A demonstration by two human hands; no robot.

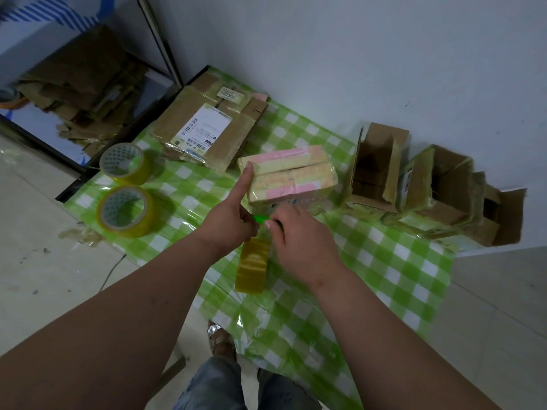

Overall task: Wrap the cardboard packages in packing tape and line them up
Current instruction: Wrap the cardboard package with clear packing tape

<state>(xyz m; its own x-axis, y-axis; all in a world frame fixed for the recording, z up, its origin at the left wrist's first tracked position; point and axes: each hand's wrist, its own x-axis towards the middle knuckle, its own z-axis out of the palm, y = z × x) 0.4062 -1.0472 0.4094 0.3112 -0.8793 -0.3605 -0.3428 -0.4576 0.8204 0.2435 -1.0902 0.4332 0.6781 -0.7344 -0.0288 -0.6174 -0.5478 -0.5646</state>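
Right hand (299, 229) pinches a green cutter (261, 218); left hand (231, 216), forefinger out, steadies the package (288, 176) mid-cloth (384, 261). Cut the tape (254, 264) taut, close.

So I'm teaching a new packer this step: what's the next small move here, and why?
Probably cut the tape. The left hand presses its index finger on the pink-and-yellow package, the tape roll hangs just below both hands, and the right hand pinches a small green cutter at the stretch between them.
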